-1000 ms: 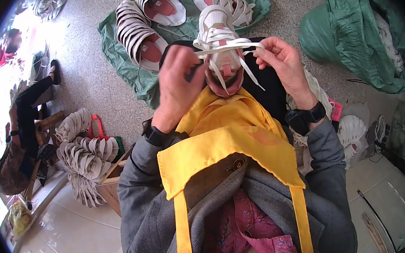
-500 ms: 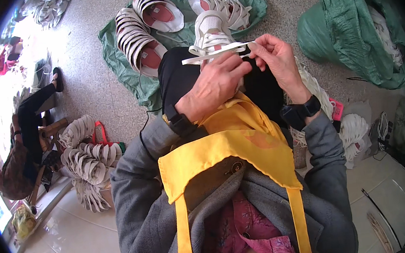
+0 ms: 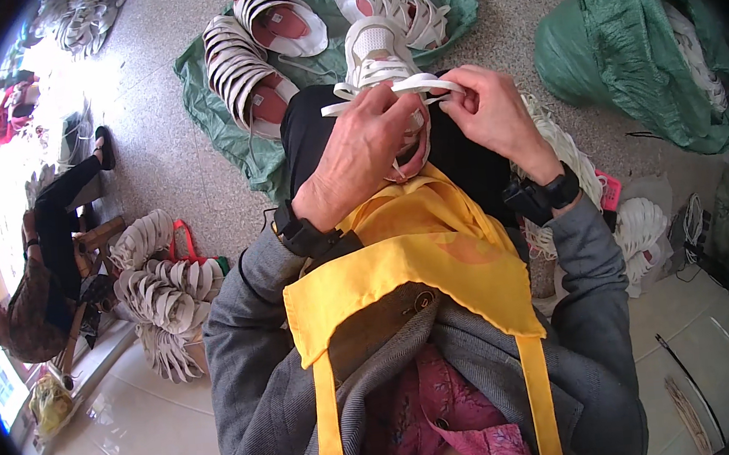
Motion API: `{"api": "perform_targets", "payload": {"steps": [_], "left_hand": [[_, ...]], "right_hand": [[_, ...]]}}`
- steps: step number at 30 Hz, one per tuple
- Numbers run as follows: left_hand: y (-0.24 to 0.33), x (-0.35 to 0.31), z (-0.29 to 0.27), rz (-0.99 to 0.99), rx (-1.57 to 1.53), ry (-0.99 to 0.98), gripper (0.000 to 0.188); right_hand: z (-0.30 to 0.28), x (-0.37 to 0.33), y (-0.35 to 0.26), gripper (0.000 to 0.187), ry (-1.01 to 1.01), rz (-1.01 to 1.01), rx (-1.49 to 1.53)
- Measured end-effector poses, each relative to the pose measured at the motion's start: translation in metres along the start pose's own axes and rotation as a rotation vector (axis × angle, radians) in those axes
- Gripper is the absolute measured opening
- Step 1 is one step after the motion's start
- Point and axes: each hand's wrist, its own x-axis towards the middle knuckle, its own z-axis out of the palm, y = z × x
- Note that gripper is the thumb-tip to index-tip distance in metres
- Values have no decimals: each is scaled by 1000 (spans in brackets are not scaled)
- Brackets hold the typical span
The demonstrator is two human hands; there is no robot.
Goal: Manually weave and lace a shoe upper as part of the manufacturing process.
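Observation:
A white shoe upper (image 3: 378, 46) lies along my lap with its toe pointing away from me. White shoelace (image 3: 427, 82) runs across it in loops between my hands. My left hand (image 3: 363, 144) is closed on the lace over the upper's left side. On the other side, my right hand (image 3: 491, 110) pinches the lace near its loop, thumb against forefinger. The pinkish heel opening (image 3: 414, 152) of the upper shows between my hands, above my yellow apron (image 3: 405, 285).
Stacked shoe uppers (image 3: 239, 68) rest on a green sheet (image 3: 318, 67) ahead. A green sack (image 3: 602, 55) with white pieces stands at the far right. More white uppers (image 3: 160, 295) lie at left, near a seated person (image 3: 34, 303). White laces (image 3: 563, 151) hang beside my right forearm.
The lace, stretched nearly straight before, now forms loops. My left hand has shifted left, uncovering the heel opening, and my right hand has come slightly lower with its fingers closing inward.

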Motion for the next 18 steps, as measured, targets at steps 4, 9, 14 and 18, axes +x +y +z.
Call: {"api": "perform_targets", "payload": {"steps": [4, 9, 14, 18], "left_hand": [[3, 1, -2, 13, 32, -39, 28], [0, 0, 3, -8, 123, -39, 24], [-6, 7, 18, -37, 226, -47, 16], [-12, 8, 21, -91, 226, -74, 16]], "right_hand": [[9, -2, 4, 12, 63, -90, -112], [10, 0, -3, 12, 84, -82, -156], [16, 8, 3, 15, 122, -60, -280], [14, 9, 1, 15, 92, -49, -242]]}}
